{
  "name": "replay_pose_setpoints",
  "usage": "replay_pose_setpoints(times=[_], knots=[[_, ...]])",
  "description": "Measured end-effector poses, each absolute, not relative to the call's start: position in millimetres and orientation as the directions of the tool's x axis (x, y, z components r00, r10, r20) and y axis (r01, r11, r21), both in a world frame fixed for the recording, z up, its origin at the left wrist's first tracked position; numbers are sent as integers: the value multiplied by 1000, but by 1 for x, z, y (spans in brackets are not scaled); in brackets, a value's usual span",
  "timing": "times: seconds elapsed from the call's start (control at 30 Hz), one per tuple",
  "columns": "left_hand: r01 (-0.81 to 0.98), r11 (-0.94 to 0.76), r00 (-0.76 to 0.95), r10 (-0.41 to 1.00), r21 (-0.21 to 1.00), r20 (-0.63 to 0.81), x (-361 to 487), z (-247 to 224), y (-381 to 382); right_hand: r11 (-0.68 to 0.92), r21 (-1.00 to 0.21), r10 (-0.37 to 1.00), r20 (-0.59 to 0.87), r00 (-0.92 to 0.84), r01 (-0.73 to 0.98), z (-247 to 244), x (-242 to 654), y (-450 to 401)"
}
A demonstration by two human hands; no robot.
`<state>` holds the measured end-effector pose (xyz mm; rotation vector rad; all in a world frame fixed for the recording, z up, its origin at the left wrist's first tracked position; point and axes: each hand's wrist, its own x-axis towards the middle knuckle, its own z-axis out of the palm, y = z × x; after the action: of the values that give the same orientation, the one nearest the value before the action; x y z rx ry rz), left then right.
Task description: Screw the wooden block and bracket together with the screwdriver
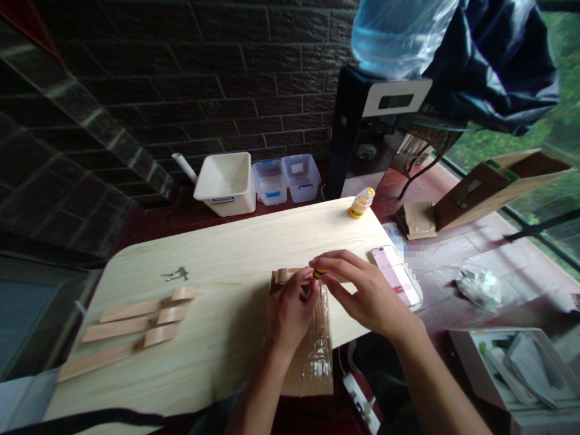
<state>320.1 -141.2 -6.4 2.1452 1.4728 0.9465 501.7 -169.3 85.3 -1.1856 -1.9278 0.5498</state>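
Observation:
A cardboard box (308, 368) wrapped in clear tape lies at the table's front edge, with a curved wooden piece (283, 276) at its far end. My left hand (292, 305) is closed over that end, its fingers pinched at something I cannot make out. My right hand (357, 287) has its thumb and fingertips round a small yellow-and-black tool handle (319, 273), right beside the left fingertips. Several flat wooden strips with curved ends (120, 329) lie on the left part of the table, below a few small metal screws (178, 275).
The pale table (235, 248) carries a phone (395, 275) and a yellow-capped bottle (361, 203) at the right. Behind it stand plastic bins (226, 181) and a water dispenser (362, 127). An open box (512, 368) sits at the lower right.

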Motion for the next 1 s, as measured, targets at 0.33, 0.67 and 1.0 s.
replay_pose_setpoints(times=[0.33,0.67,1.0], knots=[[682,-365,230,929,633,289,320,-5,-141,498,-724,867,430,-252,477,86,499,-169],[694,-371,234,927,617,294,320,-2,-141,472,-706,878,433,-205,528,89,497,-169],[680,-382,235,922,626,307,320,0,-140,442,-737,895,402,-195,511,90,495,-169]])
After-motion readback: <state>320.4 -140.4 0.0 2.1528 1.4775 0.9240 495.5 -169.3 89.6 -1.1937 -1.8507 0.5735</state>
